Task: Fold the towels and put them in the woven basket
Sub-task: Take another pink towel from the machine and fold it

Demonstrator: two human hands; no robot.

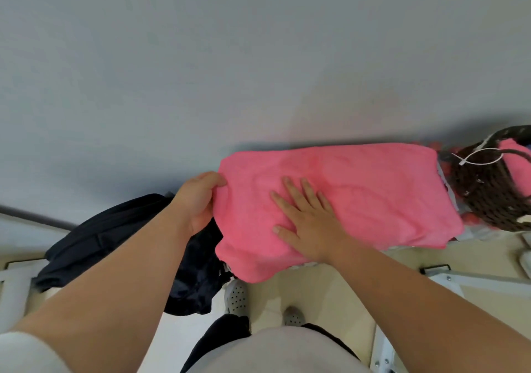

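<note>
**Pink towel under two hands**

A dark garment (pixel 115 237) lies at the left, draped over the near edge of the grey surface (pixel 201 71). Just right of it, the left hand (pixel 198 203) pinches the left edge of the pink towel (pixel 359 188), thumb on top and fingers curled beneath the cloth. The towel is bright pink, soft and slightly rumpled, spread in a broad rectangle with its near corner hanging over the edge. The right hand (pixel 310 223) lies flat and open on the towel's middle, fingers spread, gripping nothing. At the far right stands the dark woven basket (pixel 488 194), touching the towel's right end, with more pink cloth inside.
</note>
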